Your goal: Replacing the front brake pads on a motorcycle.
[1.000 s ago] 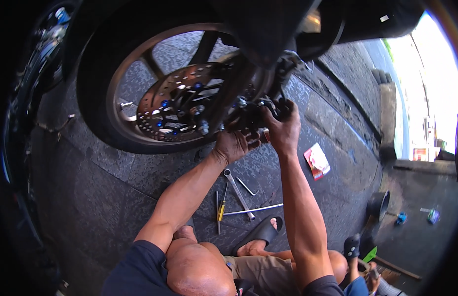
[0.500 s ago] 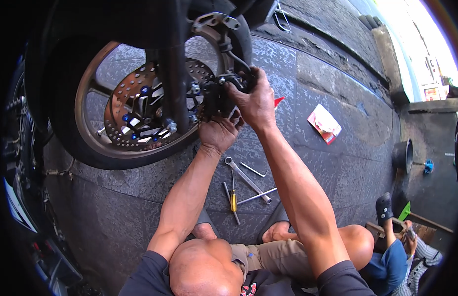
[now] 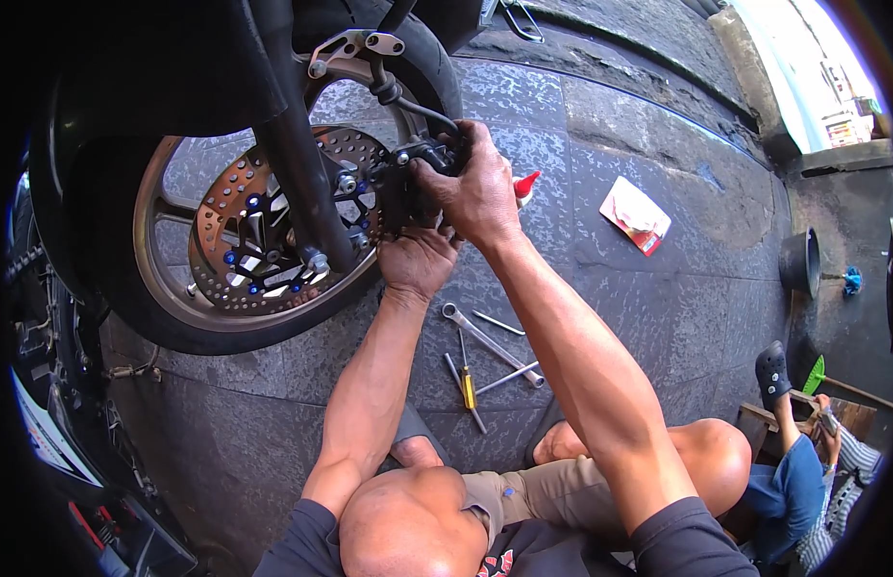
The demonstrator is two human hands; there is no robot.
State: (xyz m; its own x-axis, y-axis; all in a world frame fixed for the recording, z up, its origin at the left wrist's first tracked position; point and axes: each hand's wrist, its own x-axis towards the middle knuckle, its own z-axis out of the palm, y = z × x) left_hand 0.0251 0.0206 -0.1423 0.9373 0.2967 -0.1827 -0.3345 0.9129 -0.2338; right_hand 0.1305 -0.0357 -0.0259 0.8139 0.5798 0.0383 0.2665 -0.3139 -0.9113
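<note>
A black brake caliper (image 3: 400,197) hangs on its hose (image 3: 422,111) at the edge of the drilled brake disc (image 3: 216,207) of a motorcycle wheel (image 3: 153,308). My right hand (image 3: 473,190) grips the caliper's upper right side, thumb on its face and fingers curled behind. From below, my left hand (image 3: 418,262) cups its underside; those fingertips are partly hidden. Beside the disc stands the dark fork leg (image 3: 307,192), and a silver bracket (image 3: 355,46) sits above. How far the caliper overlaps the disc cannot be made out.
On the tiled floor lie a ring spanner (image 3: 495,346), a yellow-handled screwdriver (image 3: 468,385) and metal rods. A red-tipped bottle (image 3: 525,188) stands behind my right wrist, near a red-and-white packet (image 3: 636,215). A black bucket (image 3: 800,262) and a seated person (image 3: 793,490) are at right.
The view has shifted, so wheel and fork appear farther left. Both hands keep their hold on the caliper, and more of the red-tipped bottle shows behind my right wrist.
</note>
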